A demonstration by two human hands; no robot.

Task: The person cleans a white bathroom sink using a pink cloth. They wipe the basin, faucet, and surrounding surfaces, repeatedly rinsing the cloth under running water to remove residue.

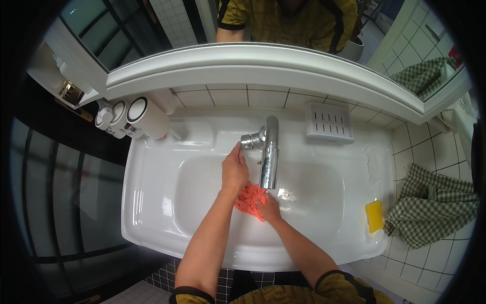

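My left hand (pixel 234 169) reaches up over the white sink (pixel 152 202), its fingertips touching the handle of the chrome tap (pixel 268 152). My right hand (pixel 269 207) holds an orange cloth (pixel 249 198) bunched in the basin just below the tap's spout. Part of the cloth is hidden behind my left wrist. I cannot tell whether water is running.
A yellow sponge (pixel 374 215) lies on the sink's right rim beside a green checked towel (pixel 430 205) on the tiled counter. A white soap tray (pixel 329 122) sits behind the tap. White containers (pixel 134 119) stand at the back left. A mirror (pixel 283 23) hangs above.
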